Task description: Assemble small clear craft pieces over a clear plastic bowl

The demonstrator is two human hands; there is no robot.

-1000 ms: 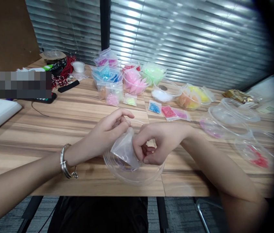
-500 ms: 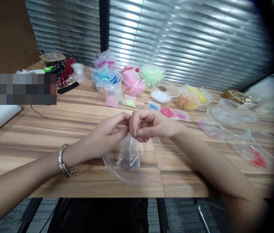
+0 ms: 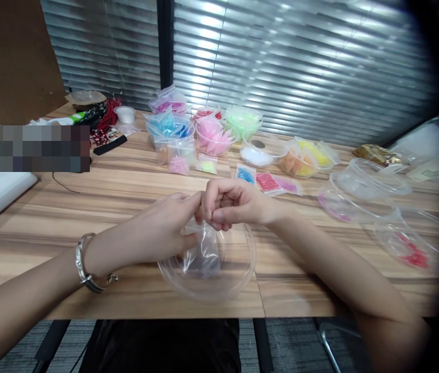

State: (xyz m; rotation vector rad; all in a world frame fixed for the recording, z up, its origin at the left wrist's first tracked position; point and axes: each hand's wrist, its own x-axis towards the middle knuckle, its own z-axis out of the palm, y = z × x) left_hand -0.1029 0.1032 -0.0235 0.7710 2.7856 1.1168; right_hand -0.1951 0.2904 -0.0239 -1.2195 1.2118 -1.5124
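A small clear plastic bag (image 3: 203,256) hangs by its top edge below my hands. My right hand (image 3: 235,204) is closed, fingers curled inward and thumb bent, gripping the bag's upper edge. Up against those fingertips, my left hand (image 3: 165,228) has its index finger at the bag's top and its thumb at the bag's left side. It holds the bag there, though some fingertips are hidden. Beneath the bag, a round clear plastic bowl (image 3: 219,298) stands on the wooden table. What the bag contains, if anything, I cannot make out.
Several small bags and bowls of coloured pieces, such as pink ones (image 3: 215,137) and yellow ones (image 3: 312,155), stand toward the blinds. Blue (image 3: 245,174) and red packets (image 3: 268,182) lie beyond my right hand. At right are clear bowls (image 3: 359,197); at left, a white box (image 3: 1,197).
My left hand has turned, its thumb dropping lower and away from its index finger. The bag tilts differently. Both hands and the bowl appear slightly further left.
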